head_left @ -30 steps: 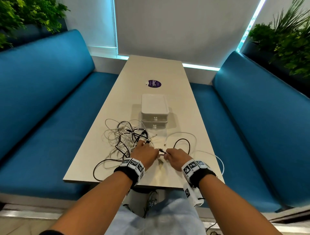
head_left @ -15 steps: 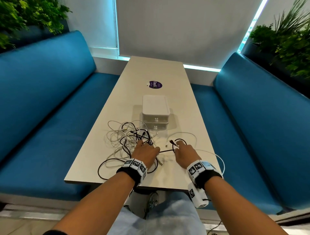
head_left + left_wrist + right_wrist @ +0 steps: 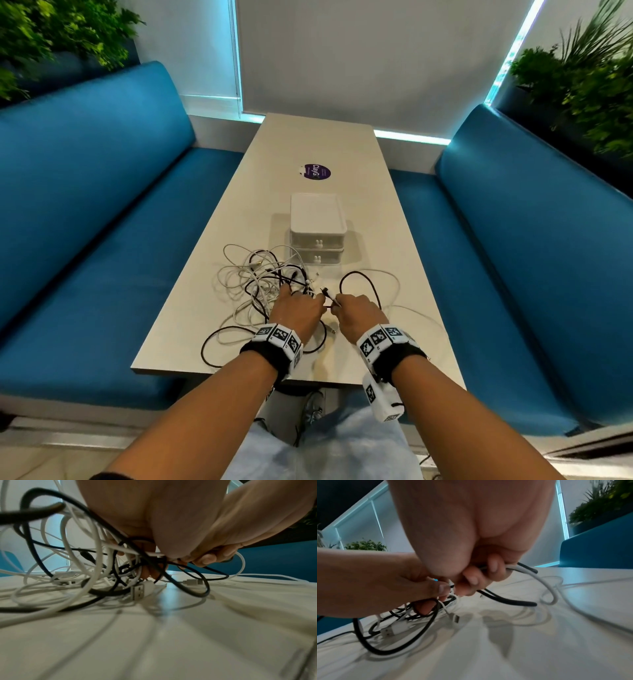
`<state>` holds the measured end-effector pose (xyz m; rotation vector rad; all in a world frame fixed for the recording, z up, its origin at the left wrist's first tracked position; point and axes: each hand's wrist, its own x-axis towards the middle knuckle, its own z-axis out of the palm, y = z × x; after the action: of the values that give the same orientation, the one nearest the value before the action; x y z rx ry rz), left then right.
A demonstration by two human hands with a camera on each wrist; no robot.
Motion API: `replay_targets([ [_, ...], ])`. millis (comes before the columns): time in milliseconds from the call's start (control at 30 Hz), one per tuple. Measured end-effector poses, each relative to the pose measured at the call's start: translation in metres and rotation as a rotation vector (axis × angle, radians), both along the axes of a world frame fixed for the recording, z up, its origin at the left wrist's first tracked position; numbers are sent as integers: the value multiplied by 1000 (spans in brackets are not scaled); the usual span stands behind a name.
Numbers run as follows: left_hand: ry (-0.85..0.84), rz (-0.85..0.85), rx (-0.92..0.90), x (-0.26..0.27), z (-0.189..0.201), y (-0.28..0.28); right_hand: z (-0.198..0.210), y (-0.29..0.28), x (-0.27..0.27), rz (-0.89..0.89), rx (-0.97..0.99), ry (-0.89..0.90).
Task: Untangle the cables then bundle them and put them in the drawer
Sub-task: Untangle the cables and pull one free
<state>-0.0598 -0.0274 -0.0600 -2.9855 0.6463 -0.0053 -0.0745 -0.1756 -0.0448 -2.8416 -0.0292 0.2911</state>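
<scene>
- I'm looking at the cable tangle (image 3: pixel 263 284) lying on the counter (image 3: pixel 308 144), near half, just in front of the drawer unit (image 3: pixel 317 228); both drawers reading as closed.
- Left grip (image 3: pixel 296 310) is clenching a bunch of black & white strands at the tangle's right edge; right grip (image 3: pixel 356 313) is pinching a black cable (image 3: pixel 371 286) plus a white cable (image 3: pixel 539 580) close to the left grip, w/ the black one's plug end poking up between the hands.
- I'm judging the cables as light, limp, a bit slick; they're going to drag neighbours along, so I'm wanting to take hold near a plug end & feed it back thru the loops, not yank mid-length.
- Black loop is arcing toward the counter's right edge; another black loop is lying near the front edge, so strands could slide off.
- Open room: far half of counter beyond the drawer unit, only a purple sticker (image 3: pixel 317 171) there; blue benches (image 3: pixel 102 222) flanking both sides.
</scene>
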Motion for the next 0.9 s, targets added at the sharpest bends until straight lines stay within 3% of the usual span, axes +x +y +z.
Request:
replay_targets([
  [233, -57, -86, 51, -3, 2, 4, 9, -29, -1, 39, -202, -80],
  [400, -3, -18, 50, -3, 3, 3, 11, -46, -4, 8, -260, -55],
  [733, -66, -82, 15, -2, 2, -1, 10, -60, -5, -39, -343, -75],
  [900, -52, -69, 45, -3, 5, -6, 2, -39, -4, -103, -161, -79],
])
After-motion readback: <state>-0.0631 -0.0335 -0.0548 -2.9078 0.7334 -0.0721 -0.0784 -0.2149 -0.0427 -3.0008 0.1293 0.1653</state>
